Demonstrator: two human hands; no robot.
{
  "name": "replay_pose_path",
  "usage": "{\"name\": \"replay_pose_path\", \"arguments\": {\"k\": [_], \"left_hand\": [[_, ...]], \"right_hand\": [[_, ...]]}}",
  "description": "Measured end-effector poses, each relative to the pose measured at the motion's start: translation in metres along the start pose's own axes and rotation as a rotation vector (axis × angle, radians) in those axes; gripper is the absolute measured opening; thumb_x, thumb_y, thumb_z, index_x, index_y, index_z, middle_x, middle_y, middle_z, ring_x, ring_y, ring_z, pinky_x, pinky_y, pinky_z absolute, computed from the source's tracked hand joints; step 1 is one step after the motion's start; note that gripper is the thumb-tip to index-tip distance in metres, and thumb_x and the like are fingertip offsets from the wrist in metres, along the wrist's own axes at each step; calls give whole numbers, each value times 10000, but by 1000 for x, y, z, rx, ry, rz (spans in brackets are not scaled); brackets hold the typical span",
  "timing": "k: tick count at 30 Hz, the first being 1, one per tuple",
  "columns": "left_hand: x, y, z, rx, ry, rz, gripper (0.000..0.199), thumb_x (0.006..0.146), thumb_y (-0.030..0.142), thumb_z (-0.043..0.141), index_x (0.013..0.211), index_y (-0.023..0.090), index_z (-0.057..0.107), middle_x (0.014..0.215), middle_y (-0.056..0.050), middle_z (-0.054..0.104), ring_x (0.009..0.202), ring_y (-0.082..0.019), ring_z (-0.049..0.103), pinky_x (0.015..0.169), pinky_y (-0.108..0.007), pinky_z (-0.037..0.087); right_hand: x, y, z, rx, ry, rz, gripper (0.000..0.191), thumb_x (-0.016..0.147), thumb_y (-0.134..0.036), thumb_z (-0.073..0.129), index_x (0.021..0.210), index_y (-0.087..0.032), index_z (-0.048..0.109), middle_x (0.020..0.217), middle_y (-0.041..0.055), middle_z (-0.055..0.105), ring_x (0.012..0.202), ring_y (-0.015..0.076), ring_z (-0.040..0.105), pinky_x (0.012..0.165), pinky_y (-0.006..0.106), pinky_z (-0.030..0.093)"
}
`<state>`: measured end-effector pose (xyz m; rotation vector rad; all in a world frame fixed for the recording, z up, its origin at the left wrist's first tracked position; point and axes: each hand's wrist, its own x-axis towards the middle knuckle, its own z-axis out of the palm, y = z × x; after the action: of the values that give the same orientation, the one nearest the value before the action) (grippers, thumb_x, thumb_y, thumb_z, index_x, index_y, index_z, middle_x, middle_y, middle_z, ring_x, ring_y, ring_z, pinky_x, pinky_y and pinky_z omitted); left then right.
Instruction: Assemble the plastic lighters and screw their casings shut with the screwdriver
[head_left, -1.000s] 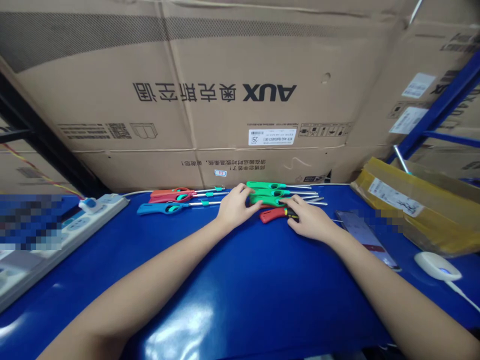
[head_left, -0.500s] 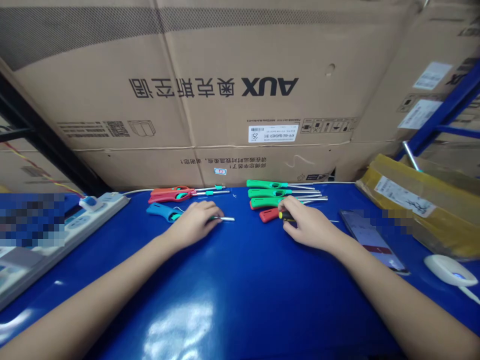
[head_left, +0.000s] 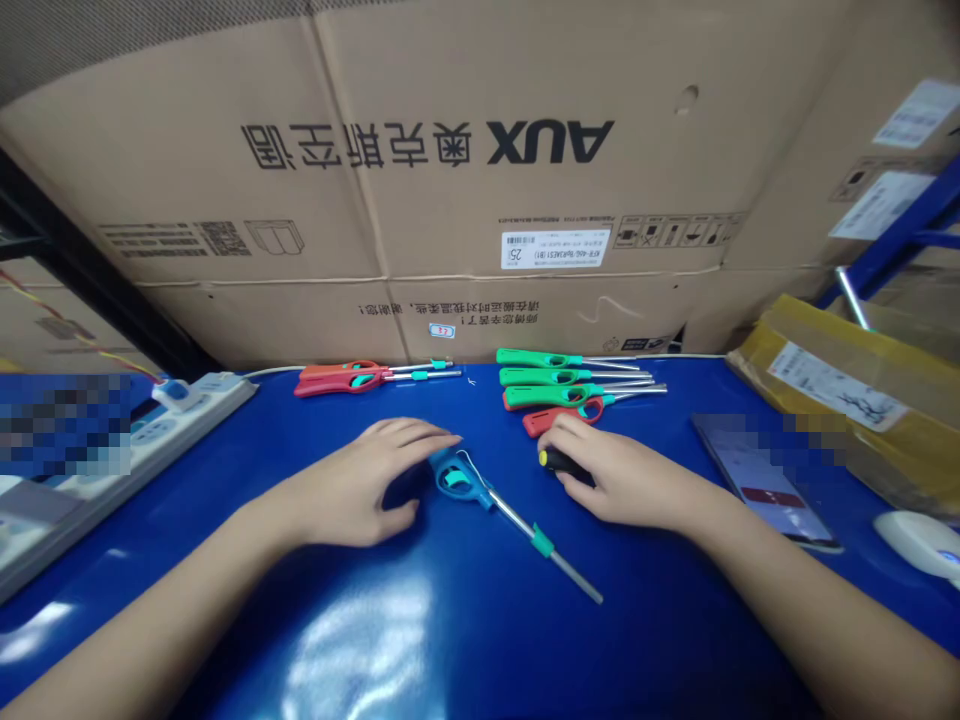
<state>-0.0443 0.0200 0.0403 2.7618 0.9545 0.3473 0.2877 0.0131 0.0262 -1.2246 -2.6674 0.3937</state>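
A blue gas lighter (head_left: 463,484) lies slantwise on the table, its metal tube pointing toward the lower right with a green clip around it. A thin white wire shows near its trigger guard. My left hand (head_left: 360,485) is at the handle end, fingers stretched and thumb apart, fingertips over the handle; part of the handle is hidden. My right hand (head_left: 622,465) is closed around a screwdriver (head_left: 562,464) with a black and yellow handle, its shaft out of sight. Just beyond that hand is a red gas lighter (head_left: 562,416).
Several green lighters (head_left: 536,376) lie in a row at the back, and red lighters (head_left: 337,378) lie back left. A power strip (head_left: 202,415) is on the left. On the right are a phone (head_left: 765,490), a taped box (head_left: 832,385) and a white device (head_left: 919,540). Cardboard (head_left: 420,230) stands behind.
The blue lighter has moved right and nearer to me, and its tube has swung toward the lower right. My left hand has opened from its grip. The right hand still holds the screwdriver.
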Motion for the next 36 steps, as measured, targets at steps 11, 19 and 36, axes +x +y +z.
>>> {"name": "replay_pose_path", "arguments": {"k": [11, 19, 36], "left_hand": [[10, 13, 34, -258, 10, -4, 355, 964, 403, 648, 1306, 309, 675, 1135, -63, 699, 1045, -215, 645, 933, -329, 519], [17, 24, 53, -708, 121, -296, 361, 1011, 445, 523, 1245, 237, 703, 1206, -47, 748, 1052, -216, 711, 931, -334, 567], [18, 20, 42, -869, 430, -517, 326, 864, 489, 674, 984, 194, 744, 794, -4, 670, 621, -119, 518, 550, -217, 425]], "right_hand": [[3, -7, 4, -145, 86, -58, 278, 994, -247, 489, 1226, -209, 638, 1211, 111, 669, 1119, 260, 627, 965, 418, 488], [0, -17, -3, -12, 140, -158, 352, 1041, -412, 457, 1258, -199, 634, 1218, 108, 716, 1139, 246, 648, 1004, 428, 481], [-5, -18, -11, -106, -3, -3, 207, 921, -321, 640, 819, -231, 484, 769, -52, 616, 602, 106, 506, 550, 253, 298]]}}
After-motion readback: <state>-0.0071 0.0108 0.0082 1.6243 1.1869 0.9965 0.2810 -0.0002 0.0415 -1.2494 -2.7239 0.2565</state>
